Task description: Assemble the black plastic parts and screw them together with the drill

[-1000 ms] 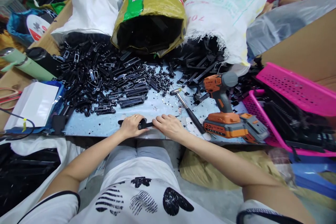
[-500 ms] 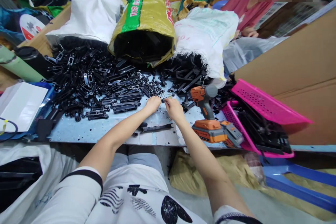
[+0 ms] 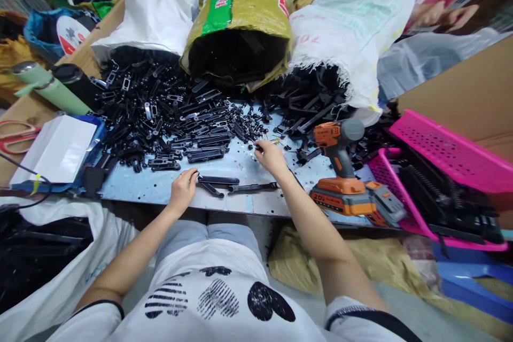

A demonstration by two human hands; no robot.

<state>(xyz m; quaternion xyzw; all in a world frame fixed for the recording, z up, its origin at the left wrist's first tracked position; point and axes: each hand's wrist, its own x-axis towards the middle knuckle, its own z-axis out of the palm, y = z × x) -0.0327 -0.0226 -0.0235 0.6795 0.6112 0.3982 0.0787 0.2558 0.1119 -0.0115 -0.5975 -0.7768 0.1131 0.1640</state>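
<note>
My left hand is closed on one end of a black hinged arm piece, whose two legs spread to the right near the table's front edge. A second long black arm piece lies beside it on the blue tabletop. Farther back, my right hand is closed, thumb and fingertips together, at the edge of the pile of small black parts. A dark bit shows at its fingertips, too small to name. An orange and grey cordless drill stands right of this hand.
Black parts spill from a white sack, a yellow sack and another white sack. A pink basket of black parts sits at right. Scissors and green bottles are left. A co-worker's hands show behind.
My left hand has moved left and toward me from beside the right hand, and now grips the hinged arm piece. My right hand stays near the small parts. The camera view has shifted.
</note>
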